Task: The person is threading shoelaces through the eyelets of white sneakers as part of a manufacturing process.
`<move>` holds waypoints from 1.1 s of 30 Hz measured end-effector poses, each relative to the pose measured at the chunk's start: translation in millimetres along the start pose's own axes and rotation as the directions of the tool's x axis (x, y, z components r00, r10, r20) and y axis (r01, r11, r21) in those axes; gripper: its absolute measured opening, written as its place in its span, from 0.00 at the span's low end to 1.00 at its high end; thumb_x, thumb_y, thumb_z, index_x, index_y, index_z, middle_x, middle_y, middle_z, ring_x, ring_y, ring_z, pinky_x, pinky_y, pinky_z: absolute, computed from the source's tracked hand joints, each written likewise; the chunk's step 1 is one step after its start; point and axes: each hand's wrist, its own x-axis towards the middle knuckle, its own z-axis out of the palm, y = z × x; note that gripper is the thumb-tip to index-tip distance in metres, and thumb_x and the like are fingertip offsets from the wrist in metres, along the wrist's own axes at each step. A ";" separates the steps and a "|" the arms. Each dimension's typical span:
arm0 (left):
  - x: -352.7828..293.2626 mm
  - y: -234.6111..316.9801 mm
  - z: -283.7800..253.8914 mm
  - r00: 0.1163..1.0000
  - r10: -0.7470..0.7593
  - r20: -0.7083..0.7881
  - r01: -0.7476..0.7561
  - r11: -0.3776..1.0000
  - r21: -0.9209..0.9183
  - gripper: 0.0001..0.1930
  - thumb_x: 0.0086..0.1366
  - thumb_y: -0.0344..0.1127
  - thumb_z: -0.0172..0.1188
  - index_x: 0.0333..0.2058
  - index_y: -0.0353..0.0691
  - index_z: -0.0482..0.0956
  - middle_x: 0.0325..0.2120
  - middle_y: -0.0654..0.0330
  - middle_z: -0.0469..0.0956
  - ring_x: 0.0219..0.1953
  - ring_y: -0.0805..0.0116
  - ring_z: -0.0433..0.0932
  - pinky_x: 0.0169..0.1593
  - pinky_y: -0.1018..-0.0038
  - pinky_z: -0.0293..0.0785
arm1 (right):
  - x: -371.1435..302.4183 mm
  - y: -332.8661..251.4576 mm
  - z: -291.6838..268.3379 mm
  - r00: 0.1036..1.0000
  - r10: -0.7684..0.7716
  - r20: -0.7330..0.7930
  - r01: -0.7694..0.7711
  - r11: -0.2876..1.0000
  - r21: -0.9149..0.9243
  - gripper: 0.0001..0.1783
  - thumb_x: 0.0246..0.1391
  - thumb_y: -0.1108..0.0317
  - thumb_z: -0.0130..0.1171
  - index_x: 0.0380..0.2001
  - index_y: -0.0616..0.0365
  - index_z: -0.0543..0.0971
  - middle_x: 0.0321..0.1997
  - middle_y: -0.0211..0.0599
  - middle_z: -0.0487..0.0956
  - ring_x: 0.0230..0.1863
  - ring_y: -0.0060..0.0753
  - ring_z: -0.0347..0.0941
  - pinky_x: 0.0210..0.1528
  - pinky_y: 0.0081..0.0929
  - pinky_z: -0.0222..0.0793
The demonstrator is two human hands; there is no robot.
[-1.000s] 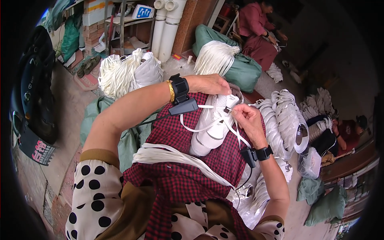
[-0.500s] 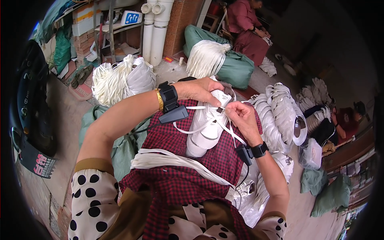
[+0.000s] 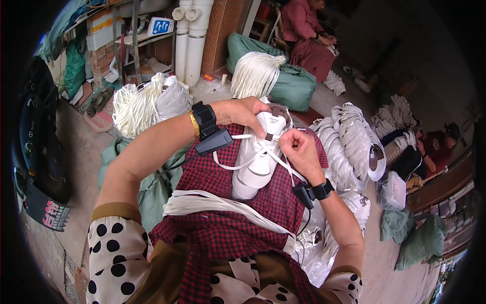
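A white sneaker (image 3: 248, 177) rests on the red-and-black checked cloth across my lap. My left hand (image 3: 242, 115) grips its upper side, the thumb pressing on the white tongue beside a small dark loop. Level with that loop, at the opposite edge of the lacing, my right hand (image 3: 302, 152) is closed in a pinch on the white shoelace (image 3: 225, 165). The lace crosses over the front of the shoe and curves out in a loose loop to the left. Fingers hide the exact end of the lace.
A bundle of white laces (image 3: 212, 203) lies over my lap. Stacks of white shoe uppers (image 3: 349, 142) stand at right, with another lace bundle (image 3: 136, 109) at left. Green sacks (image 3: 293, 88) sit ahead. Two other people work farther off. Cables hang from my wrist devices.
My right hand has turned slightly, its fingers still together at the shoe's edge. More of the tongue and its dark loop shows. The whole view has shifted a little.
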 end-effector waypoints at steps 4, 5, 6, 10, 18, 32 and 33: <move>3.2 0.2 -4.4 0.998 0.031 0.060 -0.029 0.999 -0.038 0.26 0.50 0.22 0.73 0.49 0.31 0.76 0.42 0.61 0.82 0.44 0.74 0.80 0.51 0.76 0.76 | -2.2 -6.5 1.3 0.999 0.029 -0.017 -0.030 0.998 -0.051 0.03 0.52 0.74 0.61 0.27 0.62 0.79 0.24 0.19 0.74 0.24 0.08 0.65 0.26 0.12 0.61; 3.9 1.2 -4.9 0.997 0.027 0.076 -0.024 0.999 -0.042 0.26 0.50 0.22 0.73 0.49 0.31 0.77 0.42 0.61 0.82 0.44 0.74 0.80 0.51 0.76 0.76 | -2.7 -6.0 1.9 0.999 0.029 -0.017 -0.030 0.998 -0.052 0.03 0.52 0.74 0.61 0.27 0.62 0.79 0.24 0.19 0.74 0.24 0.08 0.65 0.26 0.12 0.61; 4.7 1.2 -4.4 0.997 0.029 0.076 -0.025 0.999 -0.043 0.26 0.50 0.22 0.73 0.49 0.31 0.77 0.42 0.61 0.82 0.44 0.74 0.80 0.51 0.76 0.76 | -3.1 -4.9 2.6 0.999 0.030 -0.029 -0.031 0.999 -0.027 0.03 0.52 0.74 0.61 0.27 0.62 0.79 0.24 0.19 0.74 0.24 0.08 0.65 0.26 0.12 0.61; 6.8 -4.0 -4.2 0.998 0.018 0.055 -0.016 0.999 -0.032 0.24 0.51 0.21 0.72 0.49 0.31 0.77 0.41 0.61 0.82 0.44 0.74 0.80 0.51 0.76 0.76 | -2.0 -9.2 3.8 0.999 0.051 0.017 -0.051 0.998 0.026 0.03 0.52 0.74 0.60 0.26 0.62 0.78 0.24 0.19 0.74 0.23 0.08 0.64 0.25 0.13 0.61; 4.0 0.7 -0.1 1.000 -0.005 0.006 0.005 1.000 0.006 0.23 0.51 0.21 0.71 0.47 0.31 0.77 0.39 0.61 0.82 0.42 0.74 0.80 0.49 0.77 0.77 | 0.6 -4.5 2.1 1.000 0.027 -0.004 -0.027 1.000 -0.008 0.03 0.51 0.74 0.60 0.26 0.63 0.79 0.23 0.18 0.73 0.23 0.08 0.63 0.25 0.13 0.59; 4.9 4.0 6.9 0.999 -0.005 -0.052 0.010 0.994 0.113 0.26 0.49 0.20 0.70 0.49 0.31 0.77 0.40 0.63 0.81 0.40 0.77 0.79 0.47 0.78 0.76 | 0.2 -14.1 1.5 0.991 0.103 0.082 -0.113 0.985 0.129 0.05 0.59 0.73 0.62 0.31 0.64 0.81 0.28 0.21 0.78 0.29 0.09 0.69 0.33 0.14 0.66; 5.0 3.9 6.8 0.999 -0.004 -0.052 0.009 0.994 0.113 0.26 0.49 0.20 0.70 0.49 0.31 0.77 0.40 0.63 0.81 0.40 0.77 0.79 0.47 0.78 0.76 | 2.3 -12.0 2.4 0.992 0.089 0.091 -0.098 0.990 0.105 0.05 0.58 0.72 0.63 0.31 0.64 0.81 0.28 0.20 0.78 0.29 0.09 0.69 0.32 0.13 0.66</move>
